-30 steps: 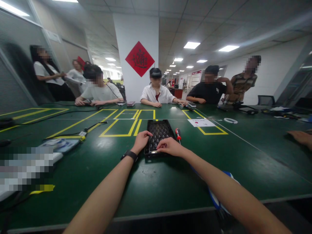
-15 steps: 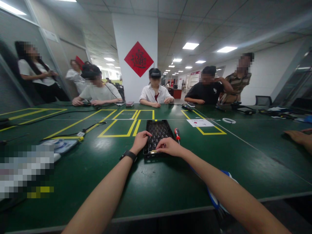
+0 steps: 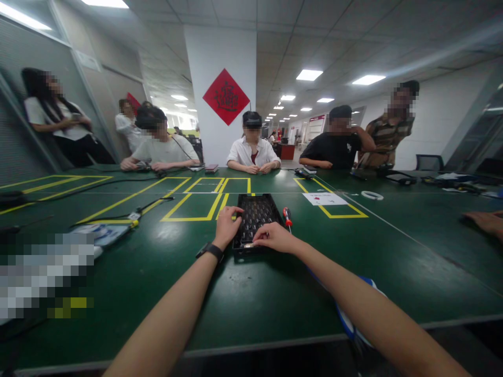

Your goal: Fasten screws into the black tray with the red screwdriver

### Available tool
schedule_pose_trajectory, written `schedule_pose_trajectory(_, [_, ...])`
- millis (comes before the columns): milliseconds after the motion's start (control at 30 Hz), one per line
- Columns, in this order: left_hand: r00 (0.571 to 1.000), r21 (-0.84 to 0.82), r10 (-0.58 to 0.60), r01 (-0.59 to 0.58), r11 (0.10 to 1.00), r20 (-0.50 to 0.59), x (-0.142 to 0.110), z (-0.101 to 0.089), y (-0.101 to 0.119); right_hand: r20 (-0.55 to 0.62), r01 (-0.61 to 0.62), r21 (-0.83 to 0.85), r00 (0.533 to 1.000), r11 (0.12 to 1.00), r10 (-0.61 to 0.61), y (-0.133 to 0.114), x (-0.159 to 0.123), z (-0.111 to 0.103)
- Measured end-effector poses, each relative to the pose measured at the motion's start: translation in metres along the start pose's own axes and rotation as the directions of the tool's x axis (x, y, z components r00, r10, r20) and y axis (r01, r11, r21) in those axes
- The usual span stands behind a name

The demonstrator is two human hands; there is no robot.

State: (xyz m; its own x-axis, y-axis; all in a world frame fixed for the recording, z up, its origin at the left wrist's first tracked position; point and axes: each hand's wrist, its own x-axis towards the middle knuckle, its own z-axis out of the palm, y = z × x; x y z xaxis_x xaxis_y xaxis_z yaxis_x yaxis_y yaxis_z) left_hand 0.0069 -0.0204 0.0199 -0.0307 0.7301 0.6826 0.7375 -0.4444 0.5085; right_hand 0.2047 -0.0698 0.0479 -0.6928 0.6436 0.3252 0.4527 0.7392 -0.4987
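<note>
A black rectangular tray [image 3: 255, 209] with rows of small raised shapes inside lies on the green table in front of me. My left hand [image 3: 228, 226] is at its left wall, fingers curled over the edge and closed on it. Over the near end, my right hand [image 3: 275, 237] holds its thumb and fingertips together in a pinch. Beside those fingertips is a small pale piece [image 3: 247, 245] in the tray's near end; whether they grip it is too small to tell. Just right of the tray lies a red and black screwdriver [image 3: 287, 215].
Yellow tape outlines [image 3: 188, 219] mark the green table [image 3: 298, 293]. A paper sheet [image 3: 324, 199] and a white ring [image 3: 371, 195] lie to the right. At left is a bagged item with a cable [image 3: 106, 233]. People sit across the table; another person's hand [image 3: 485, 222] is at far right.
The view has shifted slightly, so everything sits a little further right. Both hands stay at the tray in nearly the same poses. The person opposite has brought their hands together.
</note>
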Motion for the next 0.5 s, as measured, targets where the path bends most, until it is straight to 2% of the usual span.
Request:
schedule_pose_trajectory(133, [0.999,0.032,0.023,-0.022,0.999,-0.048,-0.001,-0.004,0.005,-0.002,-0.001,0.002,1.000,1.000,0.001,-0.001,0.000,0.000])
schedule_pose_trajectory(300, [0.998,-0.019,0.044,-0.044,0.999,-0.037,-0.003,-0.008,0.011,-0.003,-0.005,0.001,1.000,1.000,0.005,0.000,0.000,0.000])
schedule_pose_trajectory(500, [1.000,-0.067,-0.010,0.009,0.998,-0.002,-0.004,-0.009,0.017,-0.004,-0.004,-0.001,1.000,1.000,0.004,-0.002,0.000,-0.001])
